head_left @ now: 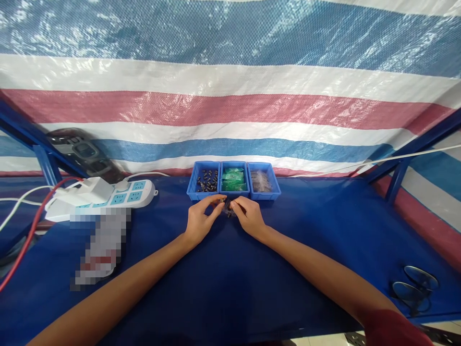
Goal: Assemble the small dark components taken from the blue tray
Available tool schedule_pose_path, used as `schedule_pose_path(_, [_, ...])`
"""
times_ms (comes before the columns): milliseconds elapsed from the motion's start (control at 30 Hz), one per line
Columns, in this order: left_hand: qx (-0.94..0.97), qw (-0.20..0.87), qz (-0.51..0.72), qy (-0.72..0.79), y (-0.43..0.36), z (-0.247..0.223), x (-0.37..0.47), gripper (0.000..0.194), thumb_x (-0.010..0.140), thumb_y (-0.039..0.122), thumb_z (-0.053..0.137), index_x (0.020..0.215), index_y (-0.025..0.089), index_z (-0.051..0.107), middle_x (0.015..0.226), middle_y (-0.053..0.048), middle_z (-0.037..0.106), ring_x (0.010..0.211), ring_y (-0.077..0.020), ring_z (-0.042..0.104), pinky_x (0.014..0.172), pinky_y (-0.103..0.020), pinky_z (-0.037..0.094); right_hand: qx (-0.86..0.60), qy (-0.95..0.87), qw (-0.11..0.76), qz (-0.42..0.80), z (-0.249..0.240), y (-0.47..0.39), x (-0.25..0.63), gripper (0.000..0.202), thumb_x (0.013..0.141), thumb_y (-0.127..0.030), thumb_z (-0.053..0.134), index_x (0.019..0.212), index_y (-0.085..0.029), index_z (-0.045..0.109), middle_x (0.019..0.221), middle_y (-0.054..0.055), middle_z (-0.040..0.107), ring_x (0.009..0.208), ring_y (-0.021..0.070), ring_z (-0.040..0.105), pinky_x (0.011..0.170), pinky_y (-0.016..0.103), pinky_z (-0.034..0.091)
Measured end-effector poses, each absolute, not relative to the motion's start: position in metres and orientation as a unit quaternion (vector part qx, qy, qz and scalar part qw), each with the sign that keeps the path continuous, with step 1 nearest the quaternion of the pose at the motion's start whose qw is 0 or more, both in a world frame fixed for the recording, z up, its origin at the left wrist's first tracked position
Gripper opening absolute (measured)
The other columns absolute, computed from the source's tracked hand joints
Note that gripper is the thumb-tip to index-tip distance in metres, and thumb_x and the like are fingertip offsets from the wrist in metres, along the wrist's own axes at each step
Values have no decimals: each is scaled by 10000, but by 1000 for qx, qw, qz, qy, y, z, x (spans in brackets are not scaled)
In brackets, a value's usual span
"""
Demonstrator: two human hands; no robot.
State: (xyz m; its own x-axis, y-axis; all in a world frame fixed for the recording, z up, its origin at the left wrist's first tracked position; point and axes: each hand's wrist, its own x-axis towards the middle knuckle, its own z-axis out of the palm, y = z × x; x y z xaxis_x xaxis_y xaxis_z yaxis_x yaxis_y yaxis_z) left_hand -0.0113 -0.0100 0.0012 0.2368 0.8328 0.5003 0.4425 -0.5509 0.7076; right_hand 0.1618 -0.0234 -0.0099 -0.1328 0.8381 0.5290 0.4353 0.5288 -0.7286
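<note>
My left hand [201,220] and my right hand [249,217] meet just in front of three blue bins, both closed with thumb and fingers pinched. Between the fingertips is a cluster of small dark pieces [228,210], partly hidden and too small to name. The left bin [193,188] holds many small dark metal-looking parts [208,180]. Green packets [233,179] lie in the middle bin [235,192]. In the right bin [275,187] are clear plastic bags [260,181].
A white power strip [144,194] with plugs and cables stands at the left, beside a blurred-out object [104,245]. Eyeglasses [414,290] lie at the right on the blue tabletop [223,288]. Behind hangs a striped tarp [230,105]; blue frame bars [396,178] flank the table.
</note>
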Motion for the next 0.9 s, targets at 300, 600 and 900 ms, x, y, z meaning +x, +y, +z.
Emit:
schedule_pose_path(300, [775,189,459,391,-8,2,-10,198,875,335,575,956,197,691,915,-50,686,808,-165,640,794,-302,524,-446,-719,490,209,-9,-24,163,295,956,-326,417,792,-180,614,742,43,623,671,164,568,663,278,440])
schedule_pose_path(600, [732,311,453,403,-7,-12,-12,248,902,362,528,1095,209,552,724,19,623,509,-79,533,508,-192,445,-431,-718,495,232,-7,-27,162,188,922,-311,484,928,-188,625,754,31,623,600,148,548,589,262,443])
schedule_pose_path(900, [745,322,430,396,-10,-6,-8,208,921,366,484,1043,199,511,615,51,542,497,-72,491,474,-160,410,-404,-749,483,206,-10,-27,163,203,910,-342,526,965,-177,631,681,9,546,576,139,501,590,263,437])
